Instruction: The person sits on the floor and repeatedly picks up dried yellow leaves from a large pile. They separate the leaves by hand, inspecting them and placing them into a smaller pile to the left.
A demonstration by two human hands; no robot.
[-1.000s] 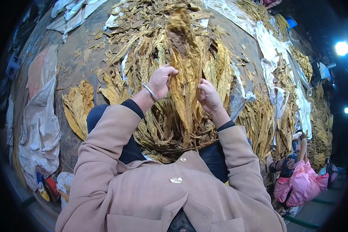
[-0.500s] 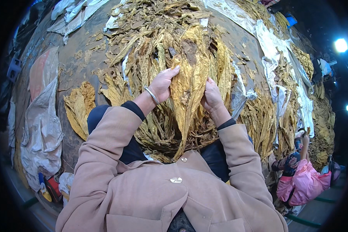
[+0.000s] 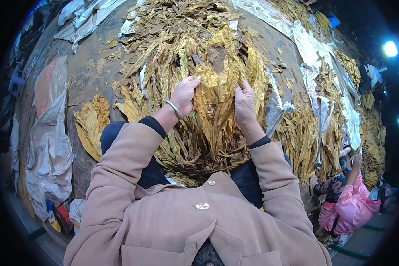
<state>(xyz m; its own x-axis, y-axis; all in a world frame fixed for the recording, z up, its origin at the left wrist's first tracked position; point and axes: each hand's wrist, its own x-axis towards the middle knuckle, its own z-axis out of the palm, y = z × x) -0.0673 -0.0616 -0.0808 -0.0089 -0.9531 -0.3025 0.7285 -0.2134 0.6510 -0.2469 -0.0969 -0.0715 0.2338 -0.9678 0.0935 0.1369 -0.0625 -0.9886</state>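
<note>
leaf (image 3: pixel 217 88) lower, two hands on it

A spread leaf (image 3: pixel 217 88) sits between the left hand (image 3: pixel 184 95) and right hand (image 3: pixel 244 104), over a leaf heap (image 3: pixel 195 146) in the lap, with a small leaf pile (image 3: pixel 91 124) left and another person (image 3: pixel 348 206) right.

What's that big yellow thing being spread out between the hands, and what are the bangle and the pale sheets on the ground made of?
The yellow leaf looks like dried plant matter: matte, wrinkled, veined, with torn edges. The bangle on the left hand seems metal, thin and silvery with a shine. The pale sheets look like plastic film, crumpled and faintly glossy.
</note>
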